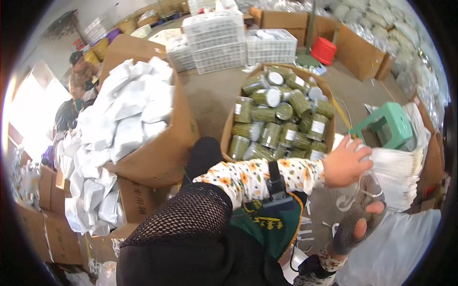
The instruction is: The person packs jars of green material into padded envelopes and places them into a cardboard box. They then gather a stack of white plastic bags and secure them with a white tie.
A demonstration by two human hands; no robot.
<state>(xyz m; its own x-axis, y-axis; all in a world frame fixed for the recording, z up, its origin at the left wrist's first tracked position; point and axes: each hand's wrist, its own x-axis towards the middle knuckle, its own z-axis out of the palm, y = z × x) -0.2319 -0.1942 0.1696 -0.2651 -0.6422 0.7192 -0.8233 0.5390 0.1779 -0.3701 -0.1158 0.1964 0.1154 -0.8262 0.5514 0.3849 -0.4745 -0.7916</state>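
My left hand (347, 163), bare below a floral sleeve, reaches to the right with its fingers spread. It overlaps the edge of a stack of folded white bags or sheets (398, 174). Just below it is my right hand (358, 221) in a grey mesh glove with bare fingertips, its fingers curled in. Something clear and shiny shows at the top of the glove, and I cannot tell what the hand holds. Left of my hands stands a carton (228, 138) full of clear jars (272, 135) with green contents and pale lids.
A green plastic stool (389, 125) stands behind the white stack. At left, a large carton (183, 143) overflows with white packets (129, 114). White crates (217, 43) and a red bucket (323, 50) are farther back. Another person (82, 78) is at far left.
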